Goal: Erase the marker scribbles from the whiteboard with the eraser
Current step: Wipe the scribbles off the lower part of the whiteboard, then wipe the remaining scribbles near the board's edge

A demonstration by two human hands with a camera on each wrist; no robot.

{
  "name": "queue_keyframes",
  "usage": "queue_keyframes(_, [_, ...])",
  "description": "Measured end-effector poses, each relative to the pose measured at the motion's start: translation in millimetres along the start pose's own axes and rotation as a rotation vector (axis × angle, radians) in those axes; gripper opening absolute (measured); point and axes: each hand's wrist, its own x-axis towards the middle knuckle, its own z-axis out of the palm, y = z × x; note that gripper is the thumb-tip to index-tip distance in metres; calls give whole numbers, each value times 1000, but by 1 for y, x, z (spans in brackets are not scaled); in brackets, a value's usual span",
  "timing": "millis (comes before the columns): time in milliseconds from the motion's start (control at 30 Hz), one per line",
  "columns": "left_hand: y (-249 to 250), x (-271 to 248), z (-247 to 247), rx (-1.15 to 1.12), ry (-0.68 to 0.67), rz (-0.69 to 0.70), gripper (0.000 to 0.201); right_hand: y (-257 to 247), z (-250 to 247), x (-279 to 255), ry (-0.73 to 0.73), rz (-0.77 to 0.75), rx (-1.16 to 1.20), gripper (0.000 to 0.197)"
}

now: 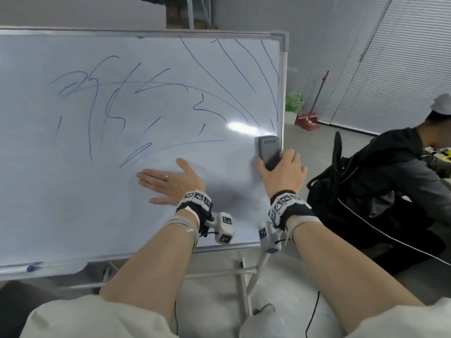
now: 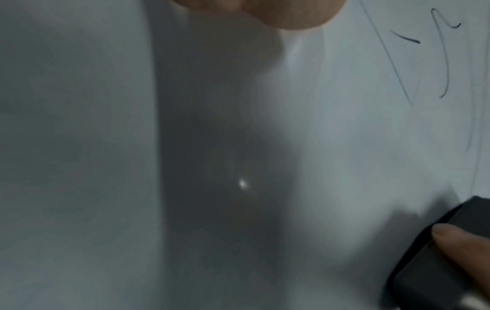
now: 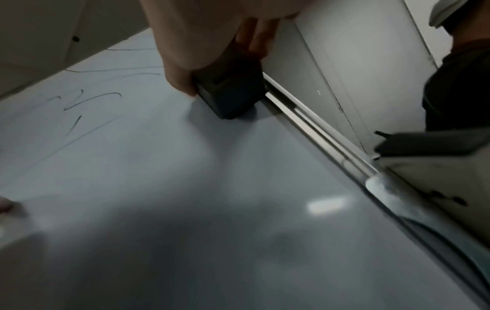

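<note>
A large whiteboard [image 1: 73,203] stands before me, with blue marker scribbles [image 1: 117,98] over its upper and middle area. My right hand [image 1: 283,174] grips a dark grey eraser [image 1: 268,151] and presses it on the board beside the right frame edge, below the long curved lines [image 1: 244,76]. The eraser [image 3: 230,98] lies flat against the board in the right wrist view, thumb on its left side. My left hand [image 1: 168,182] lies flat on the board, fingers straight, to the left of the eraser. In the left wrist view the eraser [image 2: 445,262] shows at the lower right.
A person in a dark jacket [image 1: 390,179] sits close to the right of the board. A blue marker [image 1: 34,266] lies in the tray at the bottom left. The board's stand legs [image 1: 246,284] are below. A red broom [image 1: 310,115] leans at the back wall.
</note>
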Motion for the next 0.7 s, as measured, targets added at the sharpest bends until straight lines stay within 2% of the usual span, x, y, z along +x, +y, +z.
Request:
queue_keyframes(133, [5, -9, 7, -22, 41, -2, 88, 12, -5, -1, -46, 46, -23, 58])
queue_keyframes(267, [16, -15, 10, -55, 23, -2, 86, 14, -15, 21, -36, 64, 63, 58])
queue_keyframes(333, [20, -10, 10, -73, 42, -12, 85, 2, -18, 38, -22, 66, 123, 61])
queue_keyframes(533, [37, 11, 1, -173, 63, -156, 84, -46, -17, 74, 32, 95, 238, 64])
queue_keyframes(600, [37, 15, 4, -193, 66, -152, 83, -54, -10, 68, 32, 70, 245, 61])
queue_keyframes(700, [28, 20, 10, -174, 97, -126, 80, -66, 5, 43, -58, -68, 268, 55])
